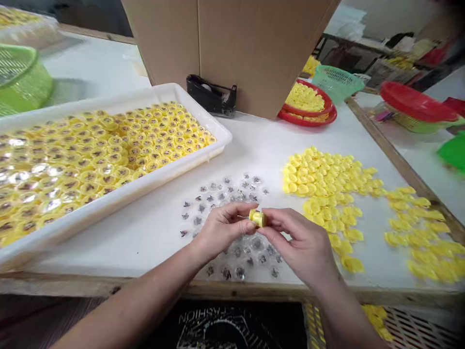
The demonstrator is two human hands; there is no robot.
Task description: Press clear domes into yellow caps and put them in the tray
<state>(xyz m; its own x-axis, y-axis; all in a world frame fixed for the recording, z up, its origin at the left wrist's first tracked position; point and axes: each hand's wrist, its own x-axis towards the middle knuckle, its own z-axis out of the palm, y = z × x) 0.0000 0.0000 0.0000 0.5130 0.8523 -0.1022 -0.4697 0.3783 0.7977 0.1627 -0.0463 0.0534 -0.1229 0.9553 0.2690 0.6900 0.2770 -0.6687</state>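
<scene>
Between my left hand (pixel 223 231) and my right hand (pixel 298 245), a small yellow plastic capsule (pixel 257 218) is pinched by the fingertips of both. Under and behind my hands lie several transparent domes with dark specks inside (pixel 221 203), scattered on the white table (pixel 152 252). Loose yellow plastic pieces (pixel 323 179) spread in a heap to the right of my right hand. On the left, a white plastic tray (pixel 152 186) is packed with rows of yellow capsules topped by transparent domes (pixel 109 155).
A cardboard box (pixel 232 48) stands at the back, with a black tape dispenser (pixel 211 95) beside it. Behind the table sit a red plate of yellow pieces (pixel 307 109), a green basket (pixel 337 83), a lime basket (pixel 22 77) and a red basket (pixel 417 102). The table has a wooden front edge (pixel 145 286).
</scene>
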